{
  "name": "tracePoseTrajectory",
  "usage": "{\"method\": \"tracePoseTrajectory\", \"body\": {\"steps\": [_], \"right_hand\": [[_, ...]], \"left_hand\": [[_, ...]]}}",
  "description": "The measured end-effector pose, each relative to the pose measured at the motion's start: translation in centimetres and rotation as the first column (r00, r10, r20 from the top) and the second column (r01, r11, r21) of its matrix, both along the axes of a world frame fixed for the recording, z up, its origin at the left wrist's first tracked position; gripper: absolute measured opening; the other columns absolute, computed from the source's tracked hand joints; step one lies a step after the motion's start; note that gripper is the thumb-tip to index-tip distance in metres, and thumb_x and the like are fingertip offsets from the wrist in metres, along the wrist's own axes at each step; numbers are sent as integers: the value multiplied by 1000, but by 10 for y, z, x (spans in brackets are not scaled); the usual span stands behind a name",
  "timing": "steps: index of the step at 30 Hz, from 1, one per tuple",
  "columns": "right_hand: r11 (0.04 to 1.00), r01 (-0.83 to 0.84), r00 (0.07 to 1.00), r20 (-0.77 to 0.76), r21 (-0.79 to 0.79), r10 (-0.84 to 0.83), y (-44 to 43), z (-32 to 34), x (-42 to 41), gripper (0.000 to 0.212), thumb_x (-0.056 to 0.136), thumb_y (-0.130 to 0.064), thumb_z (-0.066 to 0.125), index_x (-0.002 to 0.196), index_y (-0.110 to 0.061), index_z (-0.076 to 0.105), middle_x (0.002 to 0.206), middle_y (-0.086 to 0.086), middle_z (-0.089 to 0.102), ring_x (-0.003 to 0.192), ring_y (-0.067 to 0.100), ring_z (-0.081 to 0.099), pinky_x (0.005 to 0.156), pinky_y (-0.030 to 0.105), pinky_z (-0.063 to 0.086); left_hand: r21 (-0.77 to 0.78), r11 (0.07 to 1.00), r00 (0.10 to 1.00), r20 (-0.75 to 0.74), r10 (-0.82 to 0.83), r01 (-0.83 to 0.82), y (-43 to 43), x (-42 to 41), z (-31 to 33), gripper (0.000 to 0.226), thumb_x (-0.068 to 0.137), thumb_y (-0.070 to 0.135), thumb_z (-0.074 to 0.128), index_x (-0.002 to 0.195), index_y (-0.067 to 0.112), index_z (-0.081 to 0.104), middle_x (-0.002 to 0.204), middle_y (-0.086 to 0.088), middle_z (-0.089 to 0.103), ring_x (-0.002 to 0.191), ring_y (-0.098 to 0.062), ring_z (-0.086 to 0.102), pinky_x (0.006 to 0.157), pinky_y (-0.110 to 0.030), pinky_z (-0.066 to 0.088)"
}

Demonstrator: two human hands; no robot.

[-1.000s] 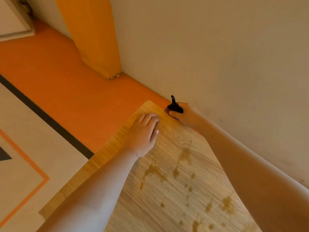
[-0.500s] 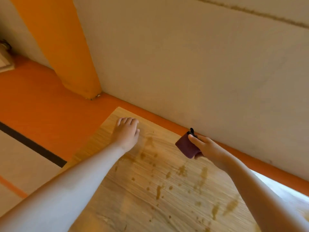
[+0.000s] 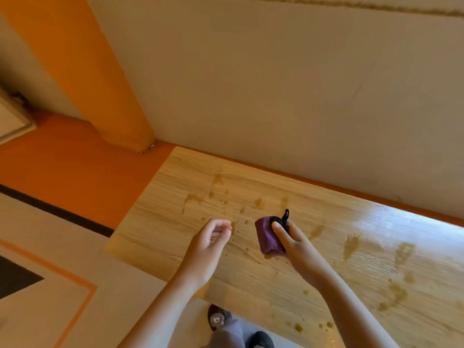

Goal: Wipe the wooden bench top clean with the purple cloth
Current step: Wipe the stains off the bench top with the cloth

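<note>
Head view. One wooden tabletop runs along a pale wall, its left end near one orange pillar and the orange floor.

Two bare hands are over the tabletop. The right hand holds the one purple cloth, bunched into a wad; the grip is closed round it, with the thumb lying across its top. A short black loop sticks up from the cloth beside the fingers. The cloth sits over the middle of the tabletop, low to the surface; contact cannot be confirmed.

The left hand is just left of the cloth, apart from it. Its grip is loose, fingers lightly curled, and it holds nothing.

Brown stains are scattered across the tabletop on both sides of the hands, well over a dozen, with larger smears to the right.

Two shoes show at the bottom edge.
</note>
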State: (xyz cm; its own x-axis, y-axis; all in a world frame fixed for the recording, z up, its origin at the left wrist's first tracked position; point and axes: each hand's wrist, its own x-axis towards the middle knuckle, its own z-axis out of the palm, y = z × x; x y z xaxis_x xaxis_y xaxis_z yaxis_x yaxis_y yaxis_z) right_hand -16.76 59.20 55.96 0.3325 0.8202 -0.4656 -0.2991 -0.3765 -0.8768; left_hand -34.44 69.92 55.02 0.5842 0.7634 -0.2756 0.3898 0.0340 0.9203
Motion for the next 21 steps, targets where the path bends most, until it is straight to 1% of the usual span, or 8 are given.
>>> {"method": "tracePoseTrajectory", "body": {"steps": [3, 5, 7, 10, 13, 16, 19, 21], "right_hand": [[999, -39, 998, 52, -24, 40, -1, -5, -19, 25, 97, -24, 49, 118, -10, 52, 102, 13, 63, 77, 18, 68, 67, 30, 57], [995, -95, 990, 99, -42, 99, 4, -11, -32, 22, 95, -24, 52, 114, -13, 52, 105, 12, 62, 82, 19, 68, 71, 33, 58], [986, -151, 979, 130, -67, 159, 13, -18, -46, 20, 94, -25, 55, 111, -15, 52, 106, 10, 61, 86, 19, 68, 73, 35, 59], [971, -198, 963, 160, -136, 219, 39, -31, -70, 23, 92, -26, 58, 111, -16, 51, 107, 8, 61, 87, 19, 68, 73, 35, 59], [968, -182, 963, 169, -175, 211, 78, -42, -93, 27, 94, -24, 57, 117, -15, 49, 107, 6, 59, 86, 18, 68, 69, 29, 58], [965, -142, 958, 213, -220, 190, 128, -50, -115, 22, 95, -20, 54, 116, -16, 49, 104, 3, 59, 85, 16, 66, 67, 27, 58], [963, -97, 952, 260, -250, 164, 179, -57, -127, 13, 95, -16, 54, 107, -19, 52, 101, 4, 62, 87, 17, 65, 74, 33, 57], [959, -73, 934, 318, -275, 162, 213, -60, -130, 14, 93, -17, 57, 106, -20, 55, 99, 3, 64, 88, 14, 64, 75, 30, 54]], "left_hand": [[112, 993, 987, -159, 0, 18, -1, -26, -16, 16, 98, 32, 50, 112, 33, 55, 113, 19, 57, 108, 3, 52, 84, -11, 39], [202, 979, 965, -261, 18, 37, 6, -45, -31, 22, 98, 33, 49, 119, 29, 54, 115, 19, 55, 110, 3, 51, 81, -8, 36], [274, 961, 946, -318, 64, 27, 18, -63, -45, 26, 97, 31, 50, 123, 25, 53, 118, 15, 54, 113, -1, 50, 83, -8, 34], [383, 924, 924, -359, 131, 18, 42, -89, -63, 29, 97, 27, 52, 125, 20, 54, 122, 8, 56, 116, -6, 49, 91, -15, 35], [472, 881, 908, -382, 174, 29, 72, -112, -75, 30, 95, 25, 55, 124, 17, 56, 123, 4, 58, 118, -13, 51, 93, -20, 37], [548, 832, 903, -396, 168, 86, 111, -138, -88, 29, 92, 23, 58, 121, 15, 58, 121, 2, 59, 116, -16, 54, 94, -25, 41], [590, 795, 907, -399, 137, 139, 150, -156, -98, 32, 90, 22, 60, 121, 16, 58, 124, 2, 58, 118, -17, 54, 98, -32, 45], [607, 778, 907, -403, 123, 164, 177, -162, -107, 35, 89, 23, 61, 122, 15, 59, 127, 0, 56, 121, -19, 52, 100, -35, 46]]}}
